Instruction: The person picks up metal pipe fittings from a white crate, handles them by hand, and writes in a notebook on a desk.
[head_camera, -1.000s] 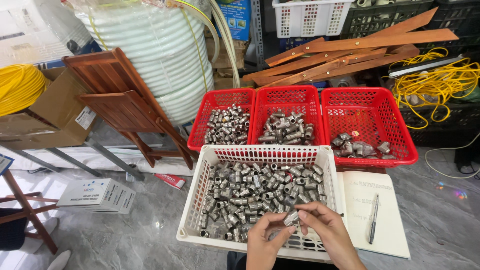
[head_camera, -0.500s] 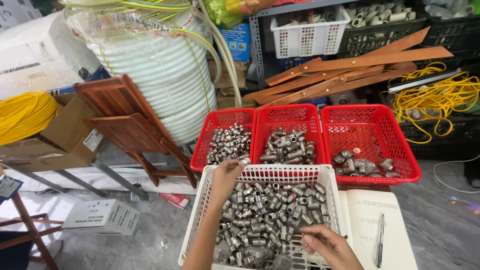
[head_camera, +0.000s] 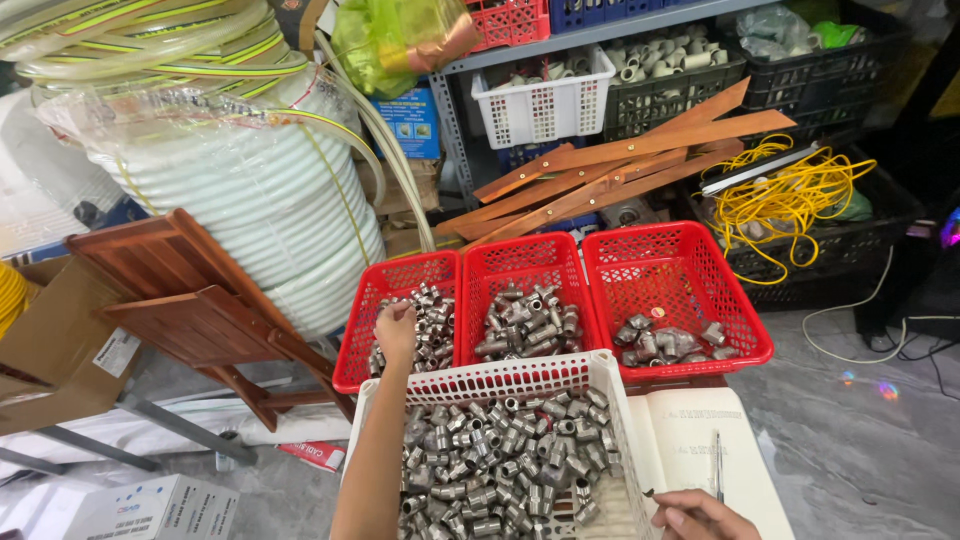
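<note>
Nearest: right hand (head_camera: 700, 517) at the bottom edge, fingers curled, resting on the corner of an open notebook (head_camera: 700, 440) beside a pen (head_camera: 718, 468); whether it grips anything cannot be told. White basket (head_camera: 480, 380) just left of the notebook, heaped with metal pipe fittings (head_camera: 500, 450). Left arm stretched over the white basket; left hand (head_camera: 397, 330) closed in a loose fist over the left red basket (head_camera: 375, 320), touching the fittings there; what it holds, if anything, is hidden by the fingers. Middle red basket (head_camera: 520, 265) with a pile of similar fittings; right red basket (head_camera: 680, 270) with only a few fittings on its floor; all three red baskets side by side, touching. Left of them: folded wooden chairs (head_camera: 190, 300) leaning against a large coil of pale hose (head_camera: 250, 190); cardboard box (head_camera: 50, 350) at far left. Behind: loose wooden slats (head_camera: 620, 160), a tangle of yellow cord (head_camera: 800, 190), shelving with a white crate (head_camera: 540, 105) and dark crates (head_camera: 820, 70).
</note>
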